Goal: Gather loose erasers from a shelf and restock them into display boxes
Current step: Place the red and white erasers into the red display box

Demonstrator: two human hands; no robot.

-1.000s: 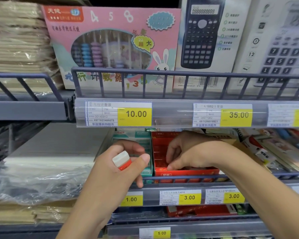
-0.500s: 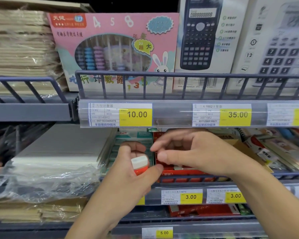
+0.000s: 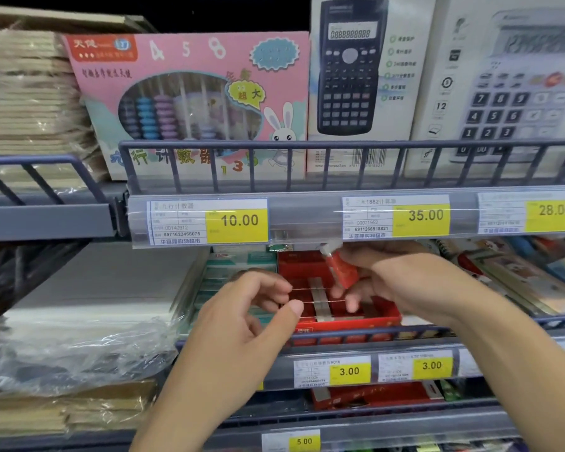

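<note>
- Eraser (image 3: 340,268) — red sleeve with a white end, pinched in the right hand (image 3: 402,282), above the red display box (image 3: 349,318).
- Long axis tilted: white end points to about 11 o'clock, up toward the price rail (image 3: 307,220); red end points down to about 5 o'clock, into the palm side of the hand.
- White tip sits just below the rail's lower edge; touching or not, cannot tell.
- Right hand comes in from 4 o'clock, forearm running diagonally across the lower right; knuckles up, fingers curled around the eraser, lower fingertips reaching down into the box.
- Left hand (image 3: 255,308) comes in from 7 o'clock, at the left edge of the red box; fingers loosely curled, thumb tip forward near the box's left wall, holding nothing visible — relaxed, not clenched.
- The hands are near each other but apart, the box interior showing between them.
- Red box holds rows of erasers with a pale strip down the middle; it sits behind the lower shelf's rail.
- Teal display box (image 3: 238,265) just beside the red one at 9 o'clock, partly hidden by the left hand.
- Upper shelf at 12 o'clock: pink abacus box (image 3: 190,102), calculator box (image 3: 356,76).
- Plastic-wrapped paper stacks (image 3: 79,321) at 8 o'clock.
</note>
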